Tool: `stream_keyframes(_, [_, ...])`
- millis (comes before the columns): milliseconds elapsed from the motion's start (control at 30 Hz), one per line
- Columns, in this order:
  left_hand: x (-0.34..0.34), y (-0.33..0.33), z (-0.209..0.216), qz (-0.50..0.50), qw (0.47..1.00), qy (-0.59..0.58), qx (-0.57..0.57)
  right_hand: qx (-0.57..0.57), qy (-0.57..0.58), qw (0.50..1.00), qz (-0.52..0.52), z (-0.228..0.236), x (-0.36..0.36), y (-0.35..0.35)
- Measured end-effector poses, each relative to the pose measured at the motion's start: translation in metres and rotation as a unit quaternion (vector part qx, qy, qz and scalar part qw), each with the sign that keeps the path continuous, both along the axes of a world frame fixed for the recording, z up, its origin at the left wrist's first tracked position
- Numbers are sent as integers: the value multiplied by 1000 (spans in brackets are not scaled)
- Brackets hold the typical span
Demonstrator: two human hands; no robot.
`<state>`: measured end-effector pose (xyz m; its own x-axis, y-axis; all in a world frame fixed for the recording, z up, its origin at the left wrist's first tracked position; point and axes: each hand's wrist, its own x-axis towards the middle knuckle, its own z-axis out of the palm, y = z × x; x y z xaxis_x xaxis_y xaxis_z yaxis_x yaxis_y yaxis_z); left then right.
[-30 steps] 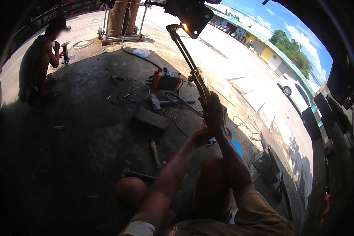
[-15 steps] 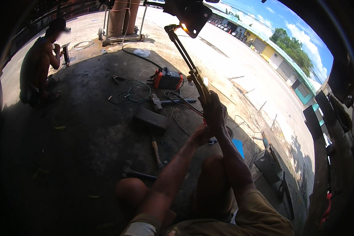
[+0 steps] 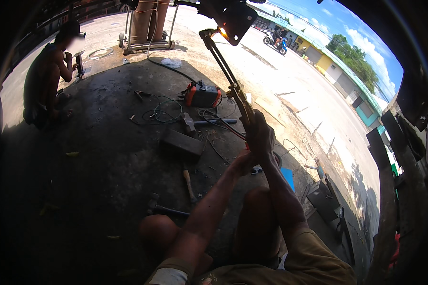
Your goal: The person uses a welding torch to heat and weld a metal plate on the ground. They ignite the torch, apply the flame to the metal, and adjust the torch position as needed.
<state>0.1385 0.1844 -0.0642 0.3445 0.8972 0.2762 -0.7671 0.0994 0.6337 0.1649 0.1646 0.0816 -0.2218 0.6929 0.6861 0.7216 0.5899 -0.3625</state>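
My right hand is wrapped round the handle of a long brass-coloured cutting torch. Below it, my left hand is closed at the torch's lower end, near the hoses; its fingers are partly hidden. The torch slants up and away, its bent head close to a dark metal plate with round holes. At the plate's left edge glows a bright orange spot. The plate hangs from a dark part at the top of the view.
On the concrete lie an orange-and-black welding machine, a sledgehammer, a dark metal block, wooden-handled hammer and cables. Gas cylinders stand on a cart at the back. A person squats at far left. Metal pieces lie at right.
A blue motorcycle with a rider has come into view on the road behind the plate. My hands, the torch and the glowing spot have hardly moved.
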Motion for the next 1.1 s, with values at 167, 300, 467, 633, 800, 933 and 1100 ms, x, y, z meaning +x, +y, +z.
stream_keyframes(167, [1, -3, 3, -3, 999, -28, -16, 16, -6, 1000, 1, -6, 4, 7])
stream_keyframes(300, [0, -5, 9, -23, 997, -53, -43, -1, 4, 1000, -1, -5, 5, 5])
stream_keyframes(467, [-2, -7, 6, 14, 999, -9, -28, -29, 14, 999, -12, -2, 2, 3])
stream_keyframes(633, [-1, -11, 8, 15, 1000, 15, -8, -34, 4, 999, -24, 4, 2, -3])
stream_keyframes(800, [3, -3, -1, 17, 1000, 2, 4, -40, 1, 999, -25, 6, 1, -4])
stream_keyframes(933, [3, 1, -5, 10, 1000, -18, -8, -5, 13, 1000, -10, 4, -1, -2])
stream_keyframes(1100, [0, -8, 7, 33, 999, -2, -3, 5, 9, 1000, -11, -8, 1, 11])
